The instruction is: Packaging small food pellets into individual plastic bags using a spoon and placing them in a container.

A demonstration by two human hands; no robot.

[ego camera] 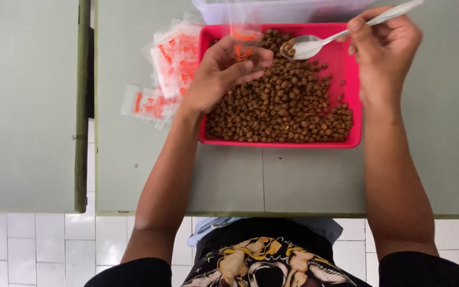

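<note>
The left hand [221,72] grips a small clear plastic pouch [243,40] with orange print, pinching it between thumb and fingers and holding it upright over the near-left part of the pink tray [280,143]. The right hand [383,45] is closed around the handle of a metal spoon [314,45], whose bowl carries a few brown pellets and sits just beside the pouch mouth, above the tray

The tray rests on the grey-green table [314,180] and is filled with a loose layer of brown pellets [288,103]. A pile of flat, empty pouches [163,74] of the same kind lies on the table just left of the tray. A clear plastic container [277,10] stands behind the tray, touching or nearly touching its far edge

Handling judgement:
- Pouch: very light, thin and limp; it likely collapses unless pinched near the opening, so the grip belongs at the upper edges, keeping the mouth spread. The film probably slips under dry fingers
- Pellets: small, hard, dry and free-rolling; they are apt to spill from a tilted spoon
- Spoon: rigid and smooth; a hold at mid-handle, as shown, gives control of the tilt
</note>
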